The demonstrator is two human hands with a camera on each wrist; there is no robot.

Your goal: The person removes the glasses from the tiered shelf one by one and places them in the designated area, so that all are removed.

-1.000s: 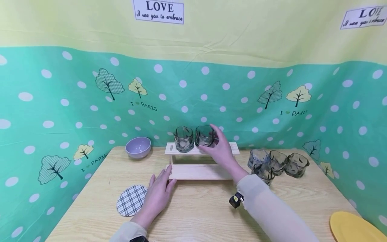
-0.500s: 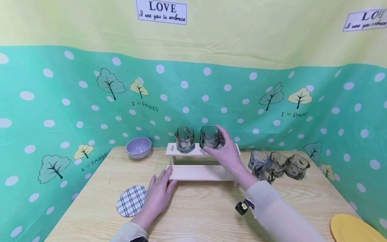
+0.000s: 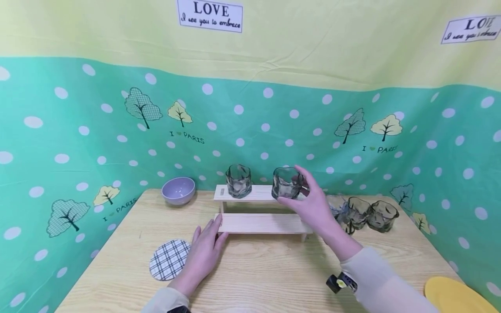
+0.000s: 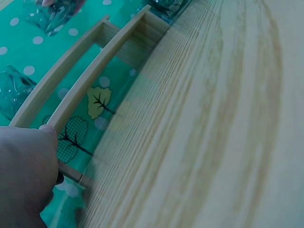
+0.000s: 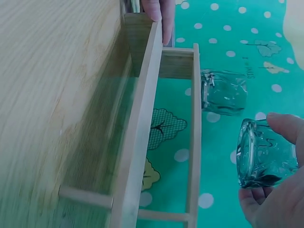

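My right hand grips a smoky glass tumbler by its side, thumb and fingers spread around it. In the right wrist view, a gap shows between this tumbler and the upper board of the two-tier wooden rack. Another tumbler stands at the left end of that upper board. My left hand rests against the left end of the lower board, its fingers fairly straight. In the left wrist view, a fingertip of the left hand touches the board's edge.
Several more tumblers stand close together right of the rack, partly behind my right forearm. A purple bowl sits at the back left. A plaid round coaster lies beside my left hand. A yellow plate occupies the right front.
My right hand has moved right with its tumbler, from beside the other tumbler to the right part of the upper board. The left hand has stayed at the rack's end.
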